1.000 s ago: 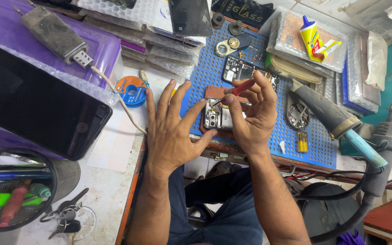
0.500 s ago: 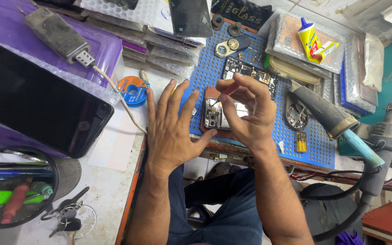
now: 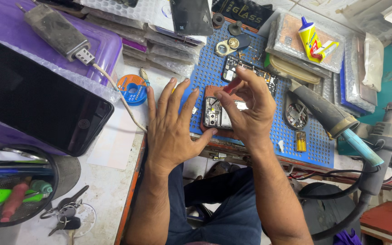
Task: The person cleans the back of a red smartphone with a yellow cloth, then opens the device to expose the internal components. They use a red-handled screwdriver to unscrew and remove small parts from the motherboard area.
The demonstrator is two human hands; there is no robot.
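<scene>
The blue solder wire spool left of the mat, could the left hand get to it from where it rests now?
Probably yes. The left hand lies flat, fingers spread, holding nothing, and the solder wire spool sits just beyond its little finger. Only a thin white cable runs beside the spool; it looks easy to pass over.

Right hand [image 3: 246, 109] hides much of the opened phone [image 3: 218, 113]; its fingers' grip unclear

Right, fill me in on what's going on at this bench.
A person is working on an opened phone that lies on a blue perforated mat. The left hand rests flat with fingers spread beside the phone, thumb against its lower edge. The right hand is raised just above it, fingertips pinched together; something red shows behind them. A second opened phone lies further back on the mat.
</scene>
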